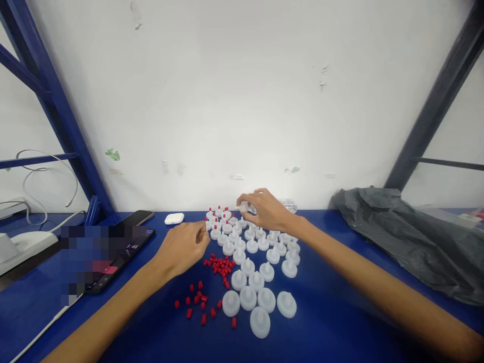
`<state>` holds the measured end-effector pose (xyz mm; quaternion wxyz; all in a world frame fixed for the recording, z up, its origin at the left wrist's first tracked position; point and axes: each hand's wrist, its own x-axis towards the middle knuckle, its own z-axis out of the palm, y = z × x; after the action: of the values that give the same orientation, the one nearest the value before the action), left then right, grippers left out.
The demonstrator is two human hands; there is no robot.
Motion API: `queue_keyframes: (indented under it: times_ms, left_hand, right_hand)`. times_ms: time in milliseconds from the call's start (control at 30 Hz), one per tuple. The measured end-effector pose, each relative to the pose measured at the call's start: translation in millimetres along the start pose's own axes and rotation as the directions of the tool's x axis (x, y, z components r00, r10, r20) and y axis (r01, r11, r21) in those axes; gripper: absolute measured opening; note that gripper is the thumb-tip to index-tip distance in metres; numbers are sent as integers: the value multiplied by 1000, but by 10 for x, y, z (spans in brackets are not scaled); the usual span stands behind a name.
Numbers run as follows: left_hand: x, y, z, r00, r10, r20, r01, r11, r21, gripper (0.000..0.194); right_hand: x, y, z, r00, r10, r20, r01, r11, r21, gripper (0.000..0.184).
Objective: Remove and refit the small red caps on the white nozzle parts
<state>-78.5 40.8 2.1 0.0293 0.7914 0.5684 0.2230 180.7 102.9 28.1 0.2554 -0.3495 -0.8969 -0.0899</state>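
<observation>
On the blue table (340,322) lie several white round plastic caps (260,282) with raised nozzles, in rows running away from me. The far ones carry small red tips (219,208). Several loose red tips (219,264) are scattered to the left of the caps. My right hand (264,209) reaches to the far rows and pinches a white cap (244,206) in its fingers. My left hand (183,247) hovers beside the far caps, above the red tips, fingers curled together; what they hold is hidden.
A phone (121,257) lies at the left, a second phone (134,218) behind it, and a white earbud case (174,218) near the wall. A grey plastic bag (408,237) covers the right side. Blue shelf struts (56,106) rise on both sides; cables (38,171) hang at left.
</observation>
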Motion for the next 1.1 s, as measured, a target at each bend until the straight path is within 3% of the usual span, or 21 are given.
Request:
queue_keyframes:
  times_ms: [100, 233, 467, 633, 1100]
  left_hand:
    - [-35, 24, 71, 993, 33, 116, -42, 996, 75, 18]
    - [-44, 43, 80, 984, 44, 174, -62, 993, 100, 13]
    - [13, -17, 106, 998, 42, 49, -45, 998, 43, 29]
    - [21, -102, 191, 994, 58, 94, -65, 995, 73, 43]
    - [48, -99, 209, 992, 48, 117, -60, 994, 96, 34]
  right_hand:
    - [-2, 32, 19, 999, 17, 36, -18, 999, 38, 17]
    - [-16, 88, 21, 997, 37, 70, -44, 994, 103, 16]
    - [-35, 67, 31, 973, 19, 229, -83, 959, 272, 20]
    - [-55, 84, 109, 955, 1, 297, -103, 940, 326, 17]
    - [-82, 113, 82, 915, 23, 403, -151, 946, 286, 22]
